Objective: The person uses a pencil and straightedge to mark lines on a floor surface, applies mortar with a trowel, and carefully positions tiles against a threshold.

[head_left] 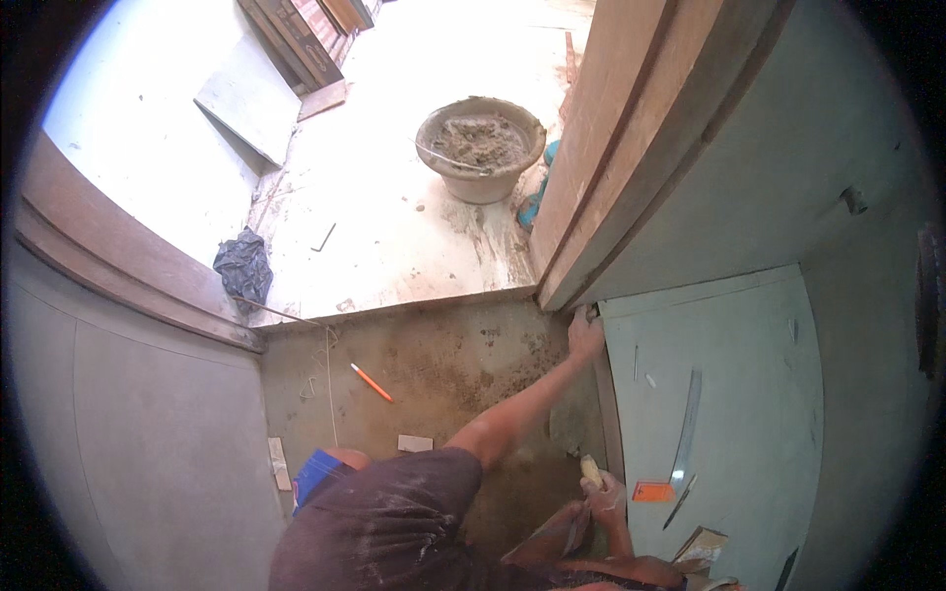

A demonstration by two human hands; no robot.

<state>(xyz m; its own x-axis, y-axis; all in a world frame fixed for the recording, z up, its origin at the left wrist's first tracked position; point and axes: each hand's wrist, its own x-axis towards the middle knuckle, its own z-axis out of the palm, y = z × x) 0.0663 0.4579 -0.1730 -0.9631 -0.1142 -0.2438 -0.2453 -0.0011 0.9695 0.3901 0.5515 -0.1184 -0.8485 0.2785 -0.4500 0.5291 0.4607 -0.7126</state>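
Observation:
My left arm stretches toward the foot of the wooden door frame. There my left hand (585, 335) has its fingers curled in at the far left corner of a pale green panel (729, 374); what they grip is hidden. Nearer to me, my right hand (608, 500) is closed around a light wooden handle (591, 471), which looks like a trowel's. A grey, mortar-coloured patch (567, 431) lies just beyond the handle; whether it is the blade I cannot tell. A metal ruler (686, 424), an orange block (652, 491) and a pen (680, 500) rest on the panel.
Beyond the raised threshold stands a bucket (480, 187) of wet mortar. A black plastic bag (243, 268) sits by the left jamb. An orange marker (371, 383), a string (330, 394) and a small tile piece (415, 443) lie on the rough floor. The door frame (641, 128) rises at right.

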